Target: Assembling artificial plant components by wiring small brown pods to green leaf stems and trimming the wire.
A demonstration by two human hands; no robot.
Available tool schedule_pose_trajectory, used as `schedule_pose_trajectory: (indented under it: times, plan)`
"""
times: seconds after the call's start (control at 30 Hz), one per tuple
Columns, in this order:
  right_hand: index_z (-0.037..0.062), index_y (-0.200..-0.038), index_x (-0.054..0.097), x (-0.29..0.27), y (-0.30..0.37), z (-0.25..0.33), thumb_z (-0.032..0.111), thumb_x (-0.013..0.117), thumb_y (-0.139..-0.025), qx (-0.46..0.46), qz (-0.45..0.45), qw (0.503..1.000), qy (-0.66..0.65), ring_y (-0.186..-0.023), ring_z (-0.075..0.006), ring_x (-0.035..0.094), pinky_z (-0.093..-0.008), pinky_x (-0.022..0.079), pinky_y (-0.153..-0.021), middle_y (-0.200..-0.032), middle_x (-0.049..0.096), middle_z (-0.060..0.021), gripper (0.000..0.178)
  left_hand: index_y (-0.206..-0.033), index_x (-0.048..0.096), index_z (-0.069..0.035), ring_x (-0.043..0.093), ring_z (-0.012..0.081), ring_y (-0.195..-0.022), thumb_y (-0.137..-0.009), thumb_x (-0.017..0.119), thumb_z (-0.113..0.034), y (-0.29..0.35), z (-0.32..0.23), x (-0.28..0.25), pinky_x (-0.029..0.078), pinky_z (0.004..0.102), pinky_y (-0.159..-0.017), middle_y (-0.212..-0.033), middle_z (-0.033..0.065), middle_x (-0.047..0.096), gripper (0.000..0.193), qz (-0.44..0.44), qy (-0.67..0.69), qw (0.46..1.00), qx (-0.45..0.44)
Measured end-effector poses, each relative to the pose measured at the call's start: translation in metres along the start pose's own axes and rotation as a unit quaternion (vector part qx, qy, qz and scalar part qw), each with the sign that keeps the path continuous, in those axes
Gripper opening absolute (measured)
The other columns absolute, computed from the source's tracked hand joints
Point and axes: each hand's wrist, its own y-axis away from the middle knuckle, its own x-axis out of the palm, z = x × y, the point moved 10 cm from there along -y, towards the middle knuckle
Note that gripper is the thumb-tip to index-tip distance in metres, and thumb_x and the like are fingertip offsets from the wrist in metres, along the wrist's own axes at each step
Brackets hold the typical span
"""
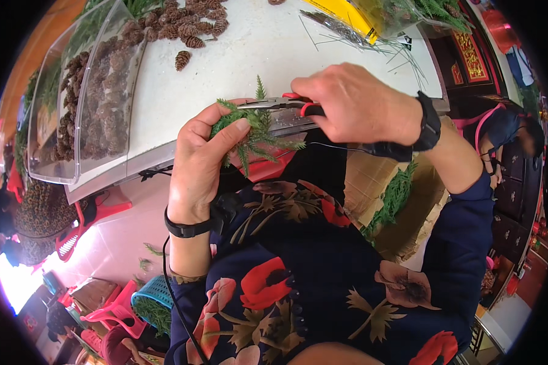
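Between the thumb and fingers of my left hand (204, 137) is a green artificial pine sprig (256, 135), its needled tips spreading out to the right and downward. My right hand (360, 100) is closed around the red-and-black handles of a pair of long-nose pliers (274, 104). The pliers' metal jaws point left and reach into the sprig beside my left fingertips. What exactly the jaws grip is hidden among the needles. Both hands are at the near edge of the white table (249, 58).
Clear plastic bins (82, 115) of pine cones stand at the left, with loose pine cones (186, 24) beyond. Thin green wires (402, 58) and a yellow package (350, 18) lie at the far right. A cardboard box (377, 182) with greenery is below the table edge. Other people sit nearby.
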Motion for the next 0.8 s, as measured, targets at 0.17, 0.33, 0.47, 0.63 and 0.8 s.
schedule_pose_trajectory:
  times: [0.17,0.33,0.47,0.63,0.8]
  plan:
    - [-0.0019,-0.092,0.052,0.011,0.01,-0.001,0.011,0.065,-0.08,0.074,-0.013,0.997,-0.022,-0.084,-0.0405,0.059,-0.0458,0.045,-0.07,-0.086,0.061,-0.0209,0.022,-0.108,0.063,0.003,0.055,0.0037,-0.066,-0.09,0.062,-0.006,0.001,0.0,0.001,0.043,0.0176,-0.055,-0.09,0.0023,0.066,0.02,-0.02,-0.017,1.0,-0.005]
    - [-0.0025,-0.095,0.054,-0.001,0.008,-0.011,0.018,0.065,-0.085,0.011,-0.03,0.998,-0.048,-0.085,-0.0405,0.059,-0.0455,0.046,-0.073,-0.088,0.061,-0.0208,0.025,-0.109,0.062,0.002,0.055,0.0037,-0.066,-0.09,0.062,-0.006,0.002,0.004,-0.001,0.042,0.0172,-0.054,-0.09,0.002,0.066,0.021,-0.009,0.022,1.0,-0.01]
    - [-0.002,-0.095,0.056,-0.003,0.007,-0.01,0.024,0.064,-0.087,-0.031,-0.056,0.996,-0.059,-0.082,-0.0409,0.059,-0.0459,0.046,-0.071,-0.084,0.061,-0.021,0.028,-0.11,0.061,0.002,0.056,0.0038,-0.068,-0.09,0.062,-0.006,0.004,0.0,0.001,0.043,0.0172,-0.054,-0.088,0.0019,0.065,0.021,-0.008,0.029,0.999,-0.011]
    - [-0.0005,-0.088,0.059,-0.005,0.006,0.0,0.027,0.065,-0.086,-0.057,-0.073,0.994,-0.056,-0.073,-0.0409,0.061,-0.0463,0.047,-0.065,-0.072,0.062,-0.021,0.028,-0.109,0.061,0.001,0.057,0.0041,-0.071,-0.09,0.061,-0.006,0.006,0.002,0.001,0.045,0.0176,-0.055,-0.091,0.0034,0.066,0.02,0.012,0.033,0.999,-0.012]
    - [0.0,-0.087,0.06,-0.003,0.005,0.002,0.025,0.066,-0.085,-0.054,-0.066,0.995,-0.057,-0.068,-0.0405,0.061,-0.0456,0.047,-0.061,-0.066,0.061,-0.0194,0.025,-0.108,0.061,0.001,0.057,0.0045,-0.07,-0.09,0.062,-0.006,0.007,0.001,0.003,0.045,0.0177,-0.056,-0.092,0.0039,0.067,0.02,0.016,0.039,0.999,-0.009]
